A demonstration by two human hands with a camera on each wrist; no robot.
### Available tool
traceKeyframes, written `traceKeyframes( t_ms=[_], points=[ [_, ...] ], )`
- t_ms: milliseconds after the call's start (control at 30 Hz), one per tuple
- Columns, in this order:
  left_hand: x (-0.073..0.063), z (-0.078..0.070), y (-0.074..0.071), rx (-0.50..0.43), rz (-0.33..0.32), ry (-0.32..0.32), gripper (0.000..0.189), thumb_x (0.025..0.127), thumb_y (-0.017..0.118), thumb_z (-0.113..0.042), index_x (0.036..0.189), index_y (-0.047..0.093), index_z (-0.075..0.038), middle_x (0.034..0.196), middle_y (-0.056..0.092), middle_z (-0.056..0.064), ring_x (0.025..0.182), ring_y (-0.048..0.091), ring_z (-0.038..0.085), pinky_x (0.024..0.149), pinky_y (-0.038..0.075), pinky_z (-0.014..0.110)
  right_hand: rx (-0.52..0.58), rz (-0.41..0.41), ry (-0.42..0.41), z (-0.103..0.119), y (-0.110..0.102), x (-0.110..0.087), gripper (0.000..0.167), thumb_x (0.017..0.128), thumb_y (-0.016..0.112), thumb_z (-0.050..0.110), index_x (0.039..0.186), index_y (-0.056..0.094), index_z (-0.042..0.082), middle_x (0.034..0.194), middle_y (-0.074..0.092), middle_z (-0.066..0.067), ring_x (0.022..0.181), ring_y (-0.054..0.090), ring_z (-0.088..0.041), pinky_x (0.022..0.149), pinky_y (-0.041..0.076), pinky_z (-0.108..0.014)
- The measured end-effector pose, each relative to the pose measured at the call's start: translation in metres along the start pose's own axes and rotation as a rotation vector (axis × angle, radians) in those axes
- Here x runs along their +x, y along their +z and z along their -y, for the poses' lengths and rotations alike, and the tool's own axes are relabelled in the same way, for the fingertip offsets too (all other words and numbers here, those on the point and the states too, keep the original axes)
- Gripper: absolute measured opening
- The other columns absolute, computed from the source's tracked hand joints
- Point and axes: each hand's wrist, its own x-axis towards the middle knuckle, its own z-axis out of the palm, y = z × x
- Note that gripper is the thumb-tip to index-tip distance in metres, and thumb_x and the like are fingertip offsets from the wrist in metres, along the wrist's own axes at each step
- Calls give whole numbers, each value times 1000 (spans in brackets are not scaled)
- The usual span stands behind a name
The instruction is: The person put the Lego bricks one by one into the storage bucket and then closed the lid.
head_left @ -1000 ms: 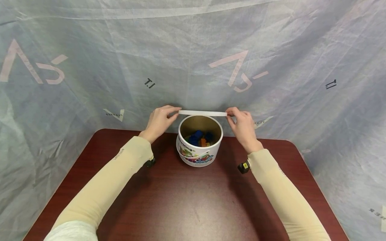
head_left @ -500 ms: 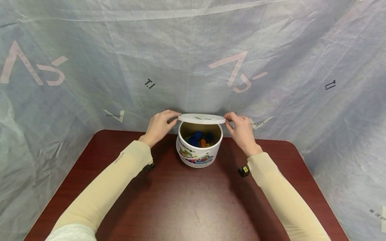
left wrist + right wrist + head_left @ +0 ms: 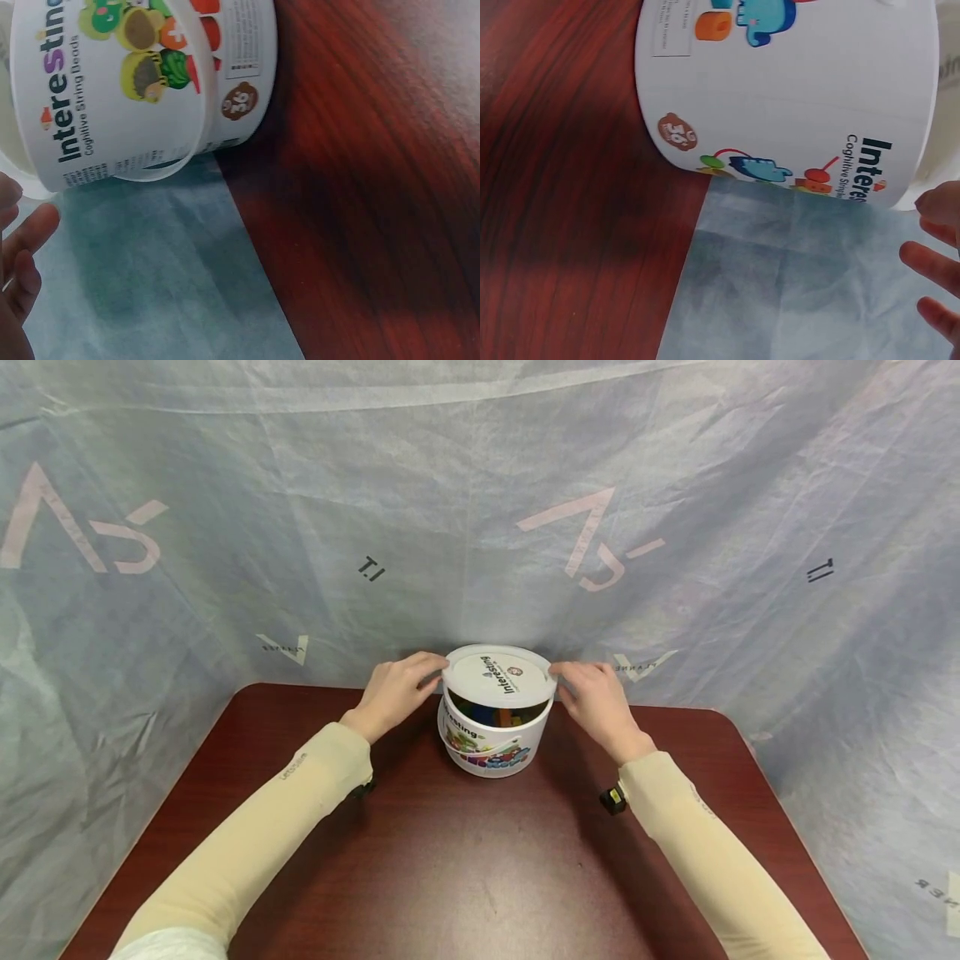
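A white round lid [image 3: 491, 681] with "Interesting" printed on it tilts over a white bucket [image 3: 487, 756], its back edge raised and a gap left at the front. Through that gap show blue, orange and yellow pieces [image 3: 506, 718]. My left hand [image 3: 397, 693] pinches the lid's left edge between thumb and fingers. On the opposite edge my right hand [image 3: 600, 702] pinches it likewise. Both wrist views show the bucket's printed side [image 3: 142, 90] and a few fingertips [image 3: 922, 259] at the rim; the lid is mostly out of sight there.
The bucket stands near the back edge of a dark red wooden table [image 3: 480, 868]. A grey fabric sheet [image 3: 465, 527] with printed letters hangs close behind and at both sides. The bucket's white handle [image 3: 206, 97] hangs down along its front.
Both hands have brought the lid down and forward. It was edge-on behind the bucket's mouth; now its printed top faces up and covers most of the opening.
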Motion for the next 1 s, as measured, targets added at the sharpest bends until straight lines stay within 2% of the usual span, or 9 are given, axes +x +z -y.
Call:
traceKeyframes(
  t_ms=[200,333,633,733,800,900,1000],
  points=[
    [-7,2,6,58,-20,93,24,97,74,-11,121,74,-11,119,73,3,78,74,25,58,57,42,-18,-33,-92,-1,5,-5,28,91,71,-3,116,73,8,118,75,-8,105,71,-31,92,48,-52],
    [-10,4,9,95,-41,152,24,96,74,-9,121,74,-10,119,72,3,74,73,24,56,57,41,-46,-22,-120,0,5,-6,33,89,73,-3,120,73,8,119,74,-10,107,70,-32,92,48,-50],
    [-14,3,10,158,-36,201,28,95,74,-5,123,74,-7,120,71,6,74,73,23,52,56,38,-78,-10,-151,0,5,-9,31,91,73,-1,121,73,7,121,73,-10,104,70,-33,92,48,-51],
    [-16,4,12,139,-35,185,30,93,74,-3,123,74,-7,118,71,5,74,73,23,52,55,37,-76,7,-142,-1,6,-11,34,91,74,-1,124,72,7,123,73,-11,107,70,-33,94,48,-51],
    [-17,4,12,117,-18,152,32,93,72,-2,124,73,-8,119,71,5,77,72,23,53,55,38,-65,22,-122,-1,6,-11,37,91,73,-2,127,70,7,125,72,-11,110,69,-33,94,48,-51],
    [-19,4,13,53,18,60,33,97,65,-6,128,71,-10,123,69,5,75,69,23,56,55,39,-13,45,-63,-3,7,-12,38,94,67,-1,131,66,6,126,71,-11,114,67,-33,93,48,-51],
    [-20,2,14,-75,68,-75,37,102,61,-22,138,67,-14,134,66,4,72,65,19,61,54,38,109,86,26,-3,7,-12,35,102,62,7,137,63,5,133,68,-14,121,64,-34,96,47,-55]
  ],
)
